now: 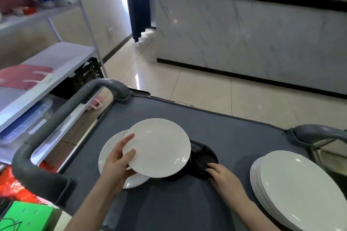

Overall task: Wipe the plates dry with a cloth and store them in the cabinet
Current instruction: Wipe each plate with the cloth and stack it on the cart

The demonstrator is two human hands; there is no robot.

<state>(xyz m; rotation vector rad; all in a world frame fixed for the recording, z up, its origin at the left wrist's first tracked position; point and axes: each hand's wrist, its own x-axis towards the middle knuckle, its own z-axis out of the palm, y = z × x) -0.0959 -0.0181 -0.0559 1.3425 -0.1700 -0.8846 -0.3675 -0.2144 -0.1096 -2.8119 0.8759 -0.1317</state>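
Observation:
My left hand (118,159) grips the left rim of a white plate (159,146), holding it tilted just above the grey cart top (216,124). Under it lies another white plate (109,152), partly hidden. A black cloth (203,157) lies bunched to the right of the held plate, partly beneath its edge. My right hand (223,178) holds the cloth at its near right side, fingers curled into the fabric. A stack of several white plates (296,187) stands at the cart's right.
Grey cart handles rise at the left (56,118) and right (319,133). A white shelf rack (62,62) with pink bags stands to the left. A marble-fronted counter (244,33) runs across the far right, with tiled floor between. A green box (24,215) sits at lower left.

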